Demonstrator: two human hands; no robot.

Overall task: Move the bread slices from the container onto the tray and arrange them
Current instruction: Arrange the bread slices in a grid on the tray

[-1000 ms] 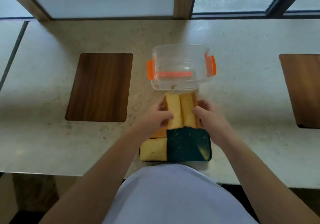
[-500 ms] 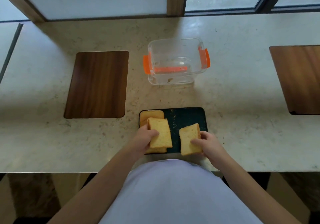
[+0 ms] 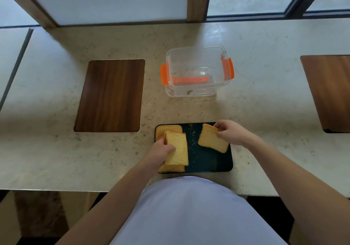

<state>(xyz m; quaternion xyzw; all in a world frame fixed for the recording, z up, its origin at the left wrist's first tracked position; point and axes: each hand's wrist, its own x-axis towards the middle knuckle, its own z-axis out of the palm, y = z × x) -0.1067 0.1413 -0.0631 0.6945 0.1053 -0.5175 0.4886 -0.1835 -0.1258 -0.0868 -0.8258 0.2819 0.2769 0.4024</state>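
A dark tray [image 3: 212, 164] lies near the counter's front edge. My left hand [image 3: 161, 153] grips a yellow bread slice [image 3: 178, 149] over the tray's left side, above two slices lying there: one at the far left corner [image 3: 167, 129], one at the near left corner [image 3: 171, 169]. My right hand [image 3: 230, 132] holds another bread slice [image 3: 212, 140] by its far edge, tilted over the tray's right half. The clear container [image 3: 197, 72] with orange clips stands behind the tray and holds only crumbs.
A dark wooden inlay [image 3: 111, 95] sits in the pale stone counter [image 3: 56, 150] to the left, another wooden inlay [image 3: 329, 91] at the far right. Windows run along the back. Crumbs lie on the tray's middle.
Both hands carried a slice each from the container's front back over the tray. My right hand then moved its slice toward the tray's far right corner. The left slice stayed over the left side.
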